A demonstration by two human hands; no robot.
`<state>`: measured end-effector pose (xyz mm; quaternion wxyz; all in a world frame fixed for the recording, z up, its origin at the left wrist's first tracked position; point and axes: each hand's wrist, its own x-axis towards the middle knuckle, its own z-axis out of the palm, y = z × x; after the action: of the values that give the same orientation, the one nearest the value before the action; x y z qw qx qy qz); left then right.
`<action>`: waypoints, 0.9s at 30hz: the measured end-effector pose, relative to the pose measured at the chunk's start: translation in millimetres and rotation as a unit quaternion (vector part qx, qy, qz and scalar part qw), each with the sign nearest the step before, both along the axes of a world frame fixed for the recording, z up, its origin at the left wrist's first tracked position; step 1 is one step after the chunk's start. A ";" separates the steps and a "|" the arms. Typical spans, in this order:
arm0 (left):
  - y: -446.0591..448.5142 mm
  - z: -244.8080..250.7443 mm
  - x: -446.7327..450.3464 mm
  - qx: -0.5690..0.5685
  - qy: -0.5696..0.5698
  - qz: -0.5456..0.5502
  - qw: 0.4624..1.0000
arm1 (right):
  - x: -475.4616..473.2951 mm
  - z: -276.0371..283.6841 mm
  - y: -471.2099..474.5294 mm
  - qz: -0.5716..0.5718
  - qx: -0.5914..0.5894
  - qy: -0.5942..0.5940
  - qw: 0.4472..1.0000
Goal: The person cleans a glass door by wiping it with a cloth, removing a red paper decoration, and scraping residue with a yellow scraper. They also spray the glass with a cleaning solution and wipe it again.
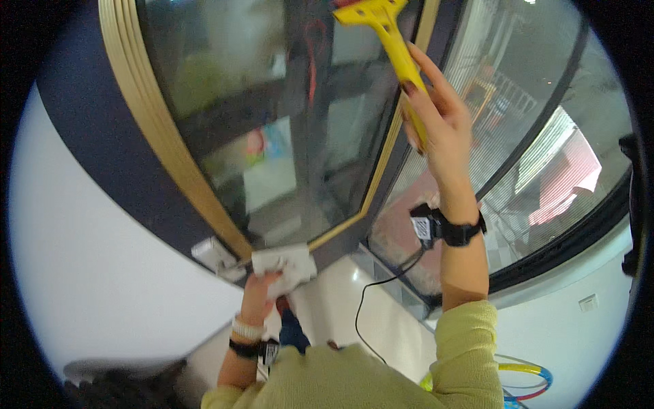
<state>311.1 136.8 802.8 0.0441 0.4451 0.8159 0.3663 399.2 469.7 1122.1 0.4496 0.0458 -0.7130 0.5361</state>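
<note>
My right hand point(439, 117) is closed round the handle of a yellow plastic squeegee or scraper point(393, 46), raised in front of a glass pane point(337, 168) in a dark frame with gold trim. The tool's head is partly cut off by the top rim of the picture. Lower down, my left hand point(260, 294) holds a white cloth or paper wipe point(283, 263) near the bottom corner of the frame. A thin red mark point(312, 76) shows on the glass, or as a reflection in it.
A white box-like fitting point(214, 255) sits by the frame's lower left corner. To the right is a large curved window with a dark edge point(541, 266). A black cable point(364, 307) hangs from my right wrist. A coloured hoop point(531, 368) stands at the lower right, below a wall switch point(587, 302).
</note>
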 end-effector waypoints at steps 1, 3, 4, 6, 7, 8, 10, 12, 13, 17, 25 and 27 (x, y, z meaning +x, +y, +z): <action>5.6 3.9 -1.2 0.008 0.001 0.019 1.000 | 16.5 -24.3 -4.2 0.001 -0.009 -0.035 0.999; 22.1 15.7 0.3 0.003 -0.054 0.036 0.998 | 49.2 -78.9 -12.9 0.000 -0.046 -0.110 0.993; 32.5 23.4 2.2 0.130 -0.263 0.045 0.955 | 63.1 -104.4 -16.6 -0.004 -0.069 -0.143 0.987; 52.7 40.0 5.7 0.319 -0.560 0.054 0.763 | 88.2 -145.1 -22.2 0.021 -0.073 -0.208 0.975; 61.3 48.0 7.3 0.380 -0.646 0.049 0.660 | 97.0 -160.9 -25.8 0.031 -0.096 -0.234 0.967; 69.2 54.4 8.3 0.449 -0.712 0.000 0.541 | 102.3 -175.0 -30.7 0.012 -0.068 -0.250 0.966; 81.3 63.2 9.2 0.441 -0.725 0.018 0.529 | 106.9 -193.8 -37.5 -0.038 0.065 -0.240 0.968; 88.3 66.3 10.2 0.446 -0.741 0.002 0.503 | 106.7 -204.0 -43.4 -0.108 0.186 -0.259 0.942; 90.4 66.1 10.8 0.447 -0.753 -0.001 0.482 | 104.7 -207.9 -44.9 -0.120 0.226 -0.241 0.936; 94.5 60.2 16.8 0.467 -0.759 -0.013 0.455 | 99.2 -218.5 -49.7 -0.172 0.359 -0.184 0.899; 95.7 58.3 21.3 0.441 -0.674 -0.017 0.593 | 95.3 -234.2 -48.2 -0.206 0.480 -0.187 0.832; 93.1 59.8 18.3 0.471 -0.773 -0.041 0.423 | 95.2 -233.9 -48.0 -0.202 0.485 -0.190 0.829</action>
<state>329.4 229.8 862.6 0.4549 -0.0405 0.1198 0.8815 494.3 421.8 888.3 0.3239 0.0105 -0.9459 0.0166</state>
